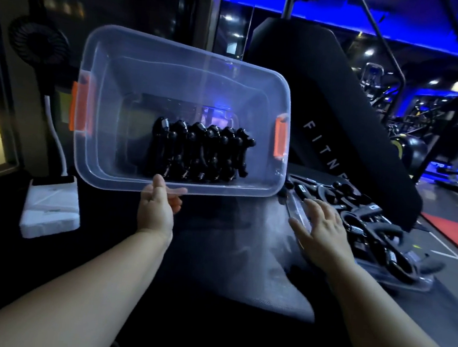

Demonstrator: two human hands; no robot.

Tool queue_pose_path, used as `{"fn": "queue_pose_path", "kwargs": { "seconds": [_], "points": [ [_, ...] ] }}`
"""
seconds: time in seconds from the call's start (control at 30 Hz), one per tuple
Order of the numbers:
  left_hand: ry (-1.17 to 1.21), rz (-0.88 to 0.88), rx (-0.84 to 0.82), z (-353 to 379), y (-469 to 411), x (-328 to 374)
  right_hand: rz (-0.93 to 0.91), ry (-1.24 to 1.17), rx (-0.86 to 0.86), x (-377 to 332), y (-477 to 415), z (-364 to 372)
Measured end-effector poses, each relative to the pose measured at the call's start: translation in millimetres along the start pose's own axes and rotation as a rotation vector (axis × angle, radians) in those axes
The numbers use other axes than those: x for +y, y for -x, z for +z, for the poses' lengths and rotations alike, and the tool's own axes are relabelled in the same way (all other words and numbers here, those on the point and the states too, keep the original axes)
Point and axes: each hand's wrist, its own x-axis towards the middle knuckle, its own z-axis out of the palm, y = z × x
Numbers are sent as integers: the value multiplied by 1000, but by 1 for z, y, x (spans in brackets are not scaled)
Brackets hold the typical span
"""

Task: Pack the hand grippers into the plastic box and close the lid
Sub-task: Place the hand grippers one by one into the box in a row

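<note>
Fingers (177, 193) of the left hand (157, 212) pinch the near long rim of the plastic box (107, 132), thumb inside, the rest curled under. The box is off the bench (213, 256), tipped so its mouth faces the wearer. Its long axis runs left-right across those fingers, with the orange latches (280, 137) at the two short ends. A row of hand grippers (199, 153) sits inside just beyond the thumb, stacked side by side along that long axis. Right hand (320, 233) is empty, palm down, fingers straight and spread. The loose hand grippers (371, 230) lie just beyond and to the right of its fingertips, in mixed orientations, on what looks like the clear lid (381, 277). Can't tell if the palm touches the lid edge. The right hand is clearly the nearer one to the pile; the left is tied up with the box. My read: packing is partly done. The next pick is a short reach forward-right, then a carry left into the box mouth. The lid can't go on until the pile is off it.
</note>
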Motion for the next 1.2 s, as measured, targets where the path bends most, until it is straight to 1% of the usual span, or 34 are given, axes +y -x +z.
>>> {"fn": "queue_pose_path", "kwargs": {
  "seconds": [0.17,0.27,0.4,0.53,0.6,0.73,0.97,1.2],
  "points": [
    [-16,-1,-1,0,-1,-1,136,198,48,34,4,-14],
    [-7,-1,-3,0,-1,-1,206,259,96,49,7,-23],
    [-4,-4,4,0,0,0,331,324,67,68,9,-31],
    [-4,-7,7,1,0,1,537,336,13,83,16,-39],
    [-7,-6,14,1,1,2,608,316,-22,87,22,-37],
    [-5,-18,23,1,3,3,612,238,-20,88,29,-33],
    [-2,-29,19,1,4,3,590,239,3,90,30,-31],
    [-16,-28,19,1,4,3,528,205,48,87,30,-30]
  ]
}}
